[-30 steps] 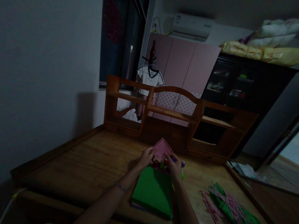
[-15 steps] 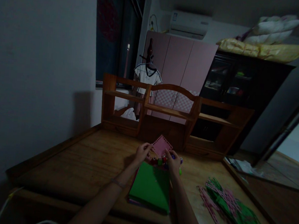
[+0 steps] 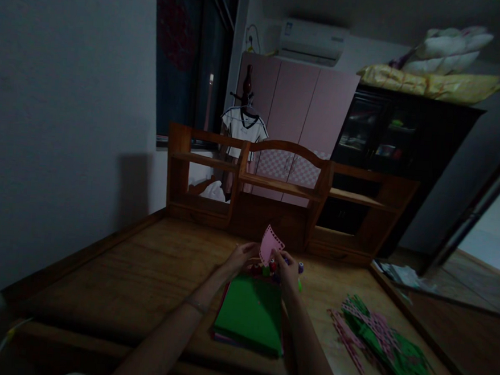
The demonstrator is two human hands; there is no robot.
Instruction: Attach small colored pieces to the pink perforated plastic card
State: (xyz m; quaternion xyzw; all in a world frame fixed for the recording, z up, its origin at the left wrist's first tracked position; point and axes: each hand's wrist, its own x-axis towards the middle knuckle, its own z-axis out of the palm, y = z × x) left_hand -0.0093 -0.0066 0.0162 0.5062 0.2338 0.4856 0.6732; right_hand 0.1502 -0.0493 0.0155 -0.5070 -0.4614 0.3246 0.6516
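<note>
Both my hands reach over a stack of coloured sheets, green on top [image 3: 250, 313], lying on the wooden table [image 3: 141, 271]. A small pink sheet [image 3: 269, 243] with a punched edge stands up between the hands. My left hand [image 3: 240, 256] pinches its lower left side. My right hand [image 3: 287, 269] is at its lower right, fingers curled over several small coloured pieces [image 3: 272, 265] at the far end of the stack. Whether the right hand grips the sheet or a piece is hard to tell in the dim light.
A pile of green and pink punched strips [image 3: 376, 339] lies on the table to the right. A wooden shelf unit [image 3: 284, 190] stands along the table's far edge. Behind it are a pink wardrobe, a hanging white shirt and a dark cabinet.
The pink sheet has turned from facing me flat to standing nearly edge-on. Both hands stay at the far end of the stack. The view has drifted slightly.
</note>
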